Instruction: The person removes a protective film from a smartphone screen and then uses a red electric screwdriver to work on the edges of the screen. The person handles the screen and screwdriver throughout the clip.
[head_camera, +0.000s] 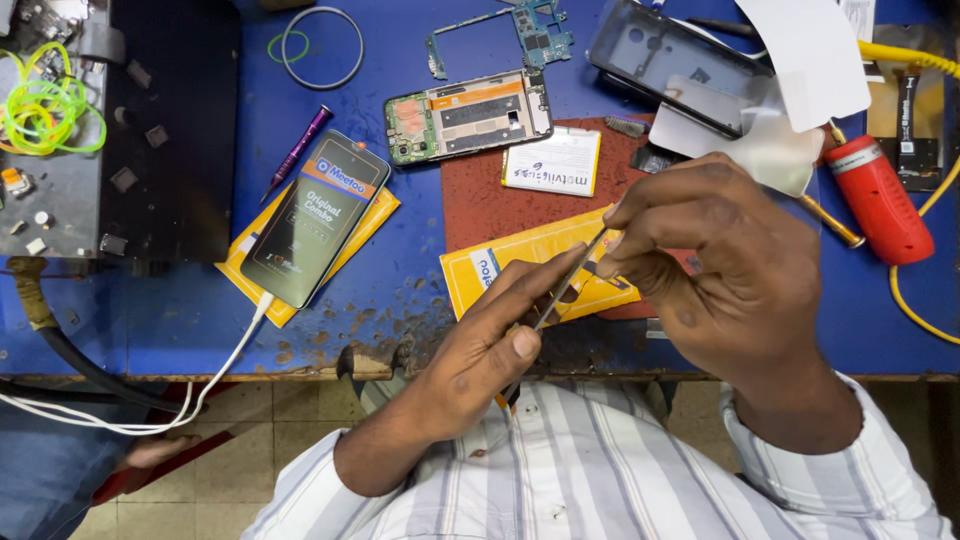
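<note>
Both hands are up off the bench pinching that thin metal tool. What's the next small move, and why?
Probably lower the thin metal tool toward the opened phone body on the blue bench. The left hand and right hand both pinch it in mid-air above the yellow packet, touching no part, and whether its tip carries anything is too small to tell.

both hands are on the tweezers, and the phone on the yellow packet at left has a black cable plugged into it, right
Not quite. In the head view the cable plugged into the phone on the yellow packet is white, not black. The rest holds: the left hand and the right hand are both on the tweezers.
</note>
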